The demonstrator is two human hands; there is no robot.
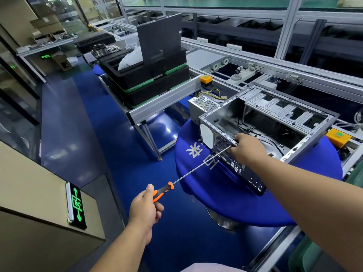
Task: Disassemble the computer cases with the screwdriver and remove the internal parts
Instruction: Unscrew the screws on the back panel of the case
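An open metal computer case (275, 112) lies on its side on a round blue table (225, 201), its side panel off and black cables inside. My left hand (145, 207) grips the orange and black handle of a long screwdriver (196, 169). The thin shaft runs up and right to the case's rear panel. There my right hand (248, 149) holds the case's rear top edge and pinches the shaft near its tip. The tip is hidden behind my fingers. A grey power supply (202, 106) with yellow wires stands just behind the case.
Stacked black trays (151, 79) with a dark panel (161, 36) standing in them sit on an aluminium frame to the left. A conveyor line (255, 61) runs behind. Orange and yellow blocks (337, 137) sit at the right. A green exit sign (76, 205) hangs low on the left.
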